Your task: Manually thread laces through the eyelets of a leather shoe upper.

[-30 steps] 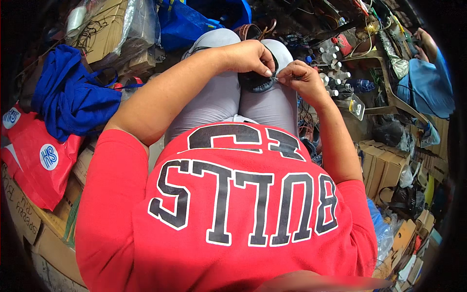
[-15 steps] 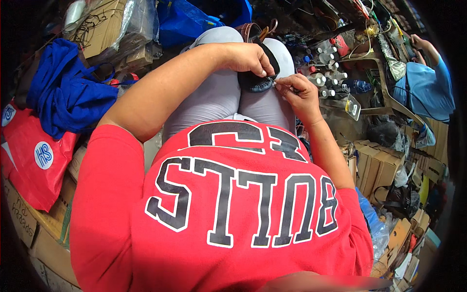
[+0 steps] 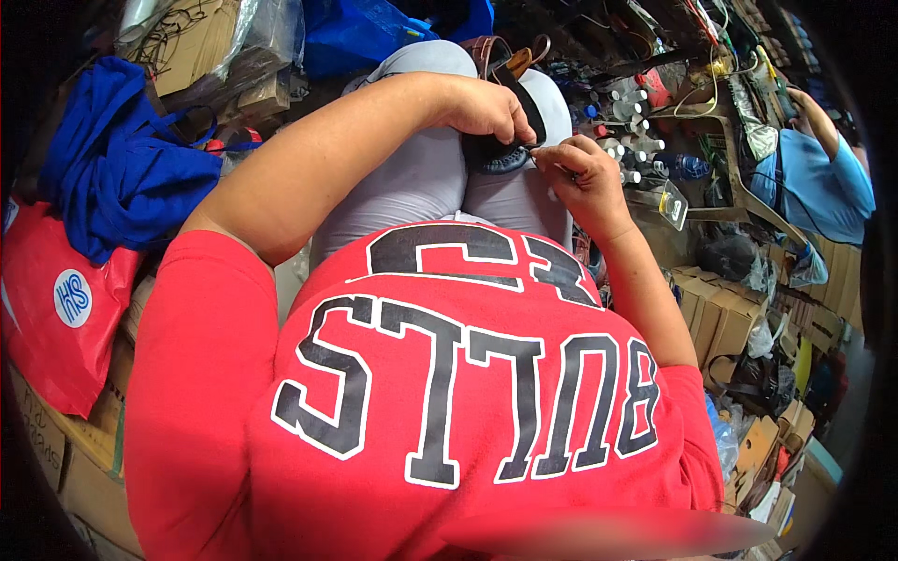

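A black shoe (image 3: 505, 163) with a rounded, ridged end rests on my lap between my grey-trousered thighs. My left hand (image 3: 494, 112) reaches over it from the far side, thumb and forefinger pinched together at the shoe's right edge. Close by on the right, my right hand (image 3: 589, 182) is closed, its thumb and forefinger meeting at the same edge. Something small and dark shows between the two sets of fingertips, too fine to name. The other fingers of the right hand curl toward the palm. Much of the shoe lies under my left hand and wrist.
Beyond my knees stands a brown leather item (image 3: 488, 54) with a strap. Several plastic bottles (image 3: 629, 131) crowd the right. A person in a blue shirt (image 3: 814, 182) is at the far right. On the left lie a blue cloth bag (image 3: 122, 159) and a red bag (image 3: 70, 337).
Both hands stay pinched at the shoe's edge and have shifted only slightly. The right hand's fingers are drawn up a little more. The whole view has tilted slightly.
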